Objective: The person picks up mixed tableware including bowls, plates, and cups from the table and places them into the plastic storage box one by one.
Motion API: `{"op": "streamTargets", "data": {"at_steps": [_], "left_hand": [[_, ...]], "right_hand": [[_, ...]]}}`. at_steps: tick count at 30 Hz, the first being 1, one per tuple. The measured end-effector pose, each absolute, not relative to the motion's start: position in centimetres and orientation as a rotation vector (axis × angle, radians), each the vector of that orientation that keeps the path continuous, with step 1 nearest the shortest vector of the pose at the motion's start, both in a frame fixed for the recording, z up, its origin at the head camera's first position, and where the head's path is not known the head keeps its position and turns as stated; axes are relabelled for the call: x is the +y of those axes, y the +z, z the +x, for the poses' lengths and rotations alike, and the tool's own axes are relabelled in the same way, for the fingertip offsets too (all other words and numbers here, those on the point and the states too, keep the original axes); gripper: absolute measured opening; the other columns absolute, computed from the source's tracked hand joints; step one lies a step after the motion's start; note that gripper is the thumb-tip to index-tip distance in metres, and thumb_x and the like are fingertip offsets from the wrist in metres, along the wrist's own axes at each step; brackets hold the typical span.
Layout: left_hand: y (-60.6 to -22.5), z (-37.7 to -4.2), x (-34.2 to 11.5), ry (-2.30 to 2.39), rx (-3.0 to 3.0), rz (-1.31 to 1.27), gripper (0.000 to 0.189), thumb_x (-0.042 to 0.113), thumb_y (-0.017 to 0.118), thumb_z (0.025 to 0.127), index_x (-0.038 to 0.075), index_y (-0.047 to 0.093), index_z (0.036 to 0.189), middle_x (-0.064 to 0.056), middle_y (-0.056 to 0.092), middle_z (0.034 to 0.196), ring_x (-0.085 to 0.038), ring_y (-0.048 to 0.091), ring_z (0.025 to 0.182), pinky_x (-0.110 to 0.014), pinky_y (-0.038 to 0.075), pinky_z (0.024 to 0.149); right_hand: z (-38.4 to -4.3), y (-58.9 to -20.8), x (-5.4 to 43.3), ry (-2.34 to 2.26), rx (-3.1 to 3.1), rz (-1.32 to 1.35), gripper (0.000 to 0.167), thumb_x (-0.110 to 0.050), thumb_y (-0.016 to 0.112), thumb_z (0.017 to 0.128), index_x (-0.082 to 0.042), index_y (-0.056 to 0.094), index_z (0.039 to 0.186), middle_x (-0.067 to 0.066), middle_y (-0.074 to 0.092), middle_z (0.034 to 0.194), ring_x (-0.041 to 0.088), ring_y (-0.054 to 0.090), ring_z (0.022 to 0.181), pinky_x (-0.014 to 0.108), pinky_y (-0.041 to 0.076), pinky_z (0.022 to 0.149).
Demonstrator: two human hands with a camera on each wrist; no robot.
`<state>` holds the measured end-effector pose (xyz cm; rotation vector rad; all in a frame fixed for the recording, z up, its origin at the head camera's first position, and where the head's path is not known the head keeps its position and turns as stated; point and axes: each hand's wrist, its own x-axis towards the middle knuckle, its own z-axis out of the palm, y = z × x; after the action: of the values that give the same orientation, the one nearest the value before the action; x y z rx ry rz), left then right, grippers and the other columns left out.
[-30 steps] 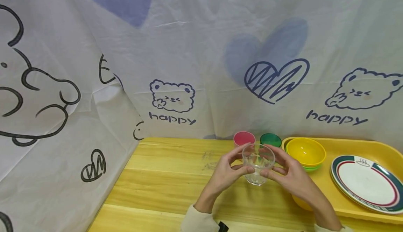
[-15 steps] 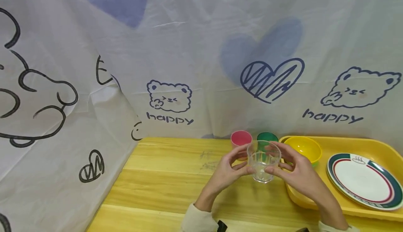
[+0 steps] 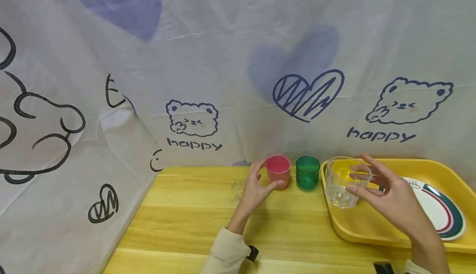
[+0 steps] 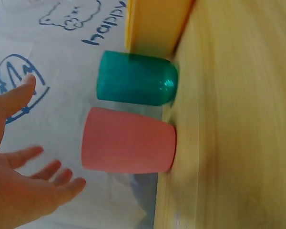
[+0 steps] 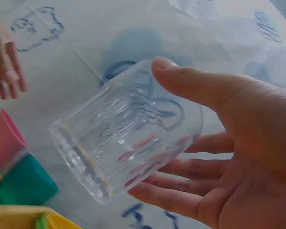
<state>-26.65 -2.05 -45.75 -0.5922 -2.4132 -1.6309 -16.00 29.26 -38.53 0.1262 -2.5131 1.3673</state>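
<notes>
My right hand (image 3: 398, 201) holds a clear plastic tumbler (image 3: 339, 197) between thumb and fingers, raised over the left edge of the yellow tray. In the right wrist view the tumbler (image 5: 128, 129) is tilted, its base toward the lower left. My left hand (image 3: 254, 189) is spread at the near left side of a pink cup (image 3: 279, 177); the left wrist view shows its fingers apart from that cup (image 4: 128, 140). Just right of the pink cup stands a see-through green cup (image 3: 307, 174), upright on the table.
The yellow tray (image 3: 368, 233) on the right bears a white plate (image 3: 431, 203) with a green and red rim. A yellow bowl (image 5: 62, 222) in it is mostly behind the tumbler in the head view. A printed cloth (image 3: 230, 79) hangs behind the wooden table (image 3: 178, 224).
Both hands held the tumbler before. The left hand has let go and moved left to the pink cup; the right hand has carried the tumbler right, over the tray's edge.
</notes>
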Motion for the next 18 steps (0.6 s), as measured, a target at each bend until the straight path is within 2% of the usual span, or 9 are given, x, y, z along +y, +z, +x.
{"op": "streamTargets", "data": {"at_steps": [2,4,6,7,9,10,13,18], "left_hand": [[-45.9,-27.1,-1.7,-1.598,-2.469,-0.533,0.086,0.025,0.086,0.086,-0.001,0.040,0.154,-0.021,0.044,0.152,-0.040,0.043,0.139,-0.058,0.041,0.113],[-46.1,-27.6,-1.5,-1.573,-2.523,-0.473,0.093,0.027,0.087,0.084,-0.005,0.035,0.155,-0.024,0.041,0.154,-0.041,0.042,0.141,-0.057,0.040,0.113],[-46.5,-28.1,-1.4,-1.583,-2.557,-0.426,0.099,0.028,0.087,0.083,-0.007,0.031,0.156,-0.025,0.039,0.156,-0.042,0.040,0.142,-0.057,0.038,0.115],[-46.8,-28.5,-1.3,-1.597,-2.565,-0.409,0.100,0.028,0.087,0.083,-0.007,0.029,0.156,-0.025,0.038,0.156,-0.042,0.039,0.143,-0.057,0.037,0.115],[-47.4,-29.1,-1.1,-1.642,-2.562,-0.378,0.100,0.027,0.087,0.084,-0.007,0.028,0.157,-0.025,0.039,0.156,-0.043,0.039,0.142,-0.057,0.036,0.116],[-47.7,-29.5,-0.9,-1.670,-2.560,-0.363,0.099,0.027,0.087,0.084,-0.006,0.028,0.157,-0.024,0.039,0.156,-0.042,0.039,0.142,-0.057,0.036,0.116],[-48.3,-30.4,-0.5,-1.747,-2.532,-0.349,0.095,0.021,0.086,0.085,-0.005,0.030,0.156,-0.023,0.043,0.154,-0.040,0.041,0.142,-0.055,0.036,0.117],[-48.7,-31.0,0.2,-1.808,-2.442,-0.398,0.083,0.013,0.085,0.084,-0.008,0.039,0.150,-0.023,0.053,0.144,-0.040,0.049,0.134,-0.052,0.042,0.113]], "right_hand": [[-15.7,-38.5,30.3,1.327,-2.528,0.057,0.091,-0.035,0.080,0.091,-0.016,0.029,0.163,0.021,0.061,0.135,0.016,0.061,0.116,0.006,0.050,0.075],[-15.4,-38.6,31.1,1.274,-2.563,-0.029,0.094,-0.041,0.079,0.091,-0.015,0.026,0.164,0.023,0.060,0.136,0.033,0.060,0.120,0.015,0.055,0.077],[-15.3,-38.7,31.8,1.243,-2.592,-0.094,0.096,-0.044,0.078,0.091,-0.012,0.025,0.164,0.025,0.058,0.136,0.048,0.054,0.122,0.034,0.059,0.088],[-15.3,-38.8,32.1,1.239,-2.609,-0.133,0.097,-0.046,0.077,0.091,-0.011,0.024,0.164,0.027,0.057,0.137,0.050,0.052,0.123,0.047,0.057,0.092],[-15.3,-39.1,32.7,1.240,-2.645,-0.194,0.098,-0.050,0.075,0.091,-0.007,0.024,0.163,0.028,0.054,0.139,0.053,0.048,0.126,0.069,0.046,0.096],[-15.3,-39.2,33.1,1.260,-2.661,-0.218,0.099,-0.050,0.075,0.092,-0.004,0.023,0.163,0.029,0.052,0.140,0.054,0.045,0.128,0.076,0.039,0.097],[-15.4,-39.7,34.2,1.266,-2.725,-0.277,0.102,-0.054,0.073,0.092,0.002,0.022,0.161,0.032,0.047,0.142,0.059,0.039,0.128,0.079,0.036,0.096],[-15.8,-41.1,35.8,1.216,-2.823,-0.279,0.105,-0.056,0.073,0.090,0.008,0.023,0.157,0.035,0.040,0.146,0.062,0.041,0.126,0.074,0.043,0.096]]}}
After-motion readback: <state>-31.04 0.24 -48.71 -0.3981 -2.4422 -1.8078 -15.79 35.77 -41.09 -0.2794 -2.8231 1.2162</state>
